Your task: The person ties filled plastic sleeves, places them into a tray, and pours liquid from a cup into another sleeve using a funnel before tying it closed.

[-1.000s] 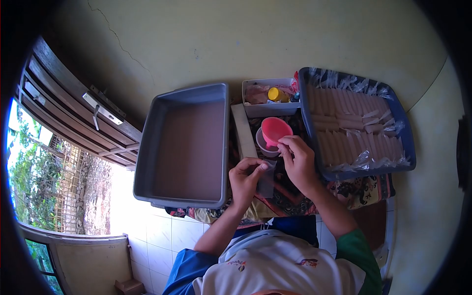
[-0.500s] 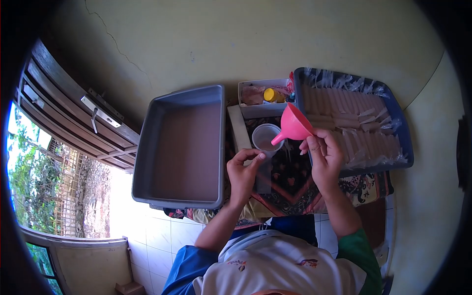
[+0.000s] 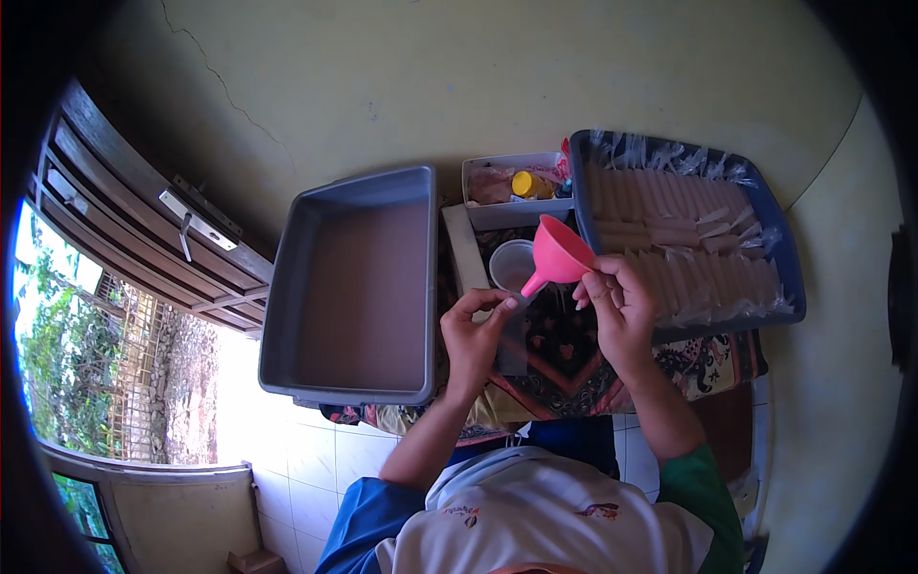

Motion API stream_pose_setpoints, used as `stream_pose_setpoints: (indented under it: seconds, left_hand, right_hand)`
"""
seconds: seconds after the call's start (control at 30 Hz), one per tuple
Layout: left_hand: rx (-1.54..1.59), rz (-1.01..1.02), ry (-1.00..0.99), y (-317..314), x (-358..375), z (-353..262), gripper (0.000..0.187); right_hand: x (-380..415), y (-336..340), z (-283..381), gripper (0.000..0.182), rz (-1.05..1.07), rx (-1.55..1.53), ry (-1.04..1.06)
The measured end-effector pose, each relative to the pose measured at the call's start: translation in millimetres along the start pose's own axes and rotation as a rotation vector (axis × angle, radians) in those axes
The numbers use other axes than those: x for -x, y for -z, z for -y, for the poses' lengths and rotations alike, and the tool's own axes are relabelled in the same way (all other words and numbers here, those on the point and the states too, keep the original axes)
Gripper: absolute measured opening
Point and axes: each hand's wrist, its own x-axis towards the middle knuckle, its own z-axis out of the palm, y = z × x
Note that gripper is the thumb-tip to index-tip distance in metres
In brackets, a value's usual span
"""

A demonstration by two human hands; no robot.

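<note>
My right hand [image 3: 622, 311] pinches the rim of a pink funnel [image 3: 558, 253], which is tilted with its spout pointing down and left. The spout's tip is close to the fingertips of my left hand [image 3: 475, 335]. Those fingers are pressed together on the top of a clear plastic bag [image 3: 513, 349] that hangs down over the patterned cloth [image 3: 564, 349]. Just behind my left fingertips stands a translucent plastic cup [image 3: 511, 260], partly covered by the funnel.
A large grey tub [image 3: 363, 297] of brownish liquid is at left. At right, a blue tub [image 3: 792, 258] holds several filled clear bags. A white box [image 3: 521, 212] with a yellow-lidded jar [image 3: 529, 185] sits at the back. A louvred door [image 3: 143, 220] is far left.
My right hand has moved the funnel slightly down and left, bringing its spout to my left fingertips. My left hand has stayed in place.
</note>
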Motion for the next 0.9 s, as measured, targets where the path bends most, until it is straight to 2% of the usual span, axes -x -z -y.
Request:
stream_pose_setpoints:
  seconds: [0.2,0.33,0.4,0.5,0.57,0.6,0.73,0.9]
  left_hand:
    - [-0.011,0.034,-0.046,-1,0,-2,0.01]
    - [0.014,0.039,-0.01,-1,0,1,0.011]
    - [0.141,0.049,0.073,-1,0,2,0.013]
    - [0.237,0.036,0.078,-4,1,-4,0.015]
    - [0.302,0.05,0.112,-4,2,-8,0.016]
    - [0.367,0.067,0.146,-3,2,-9,0.017]
    - [0.377,0.094,0.073,-4,1,-9,0.019]
    - [0.166,0.158,0.046,2,1,-6,0.027]
  right_hand:
    - [1,-3,2,0.009,0.008,0.07,0.071]
    - [2,-4,2,0.008,0.06,0.141,0.11]
    - [2,-4,3,0.007,0.078,0.2,0.127]
    - [0,-7,5,0.009,0.104,0.234,0.116]
    - [-3,-9,7,0.012,0.132,0.416,0.333]
    - [-4,-10,8,0.012,0.133,0.416,0.333]
    - [-5,-13,11,0.016,0.154,0.451,0.376]
    - [-4,-17,11,0.019,0.189,0.46,0.392]
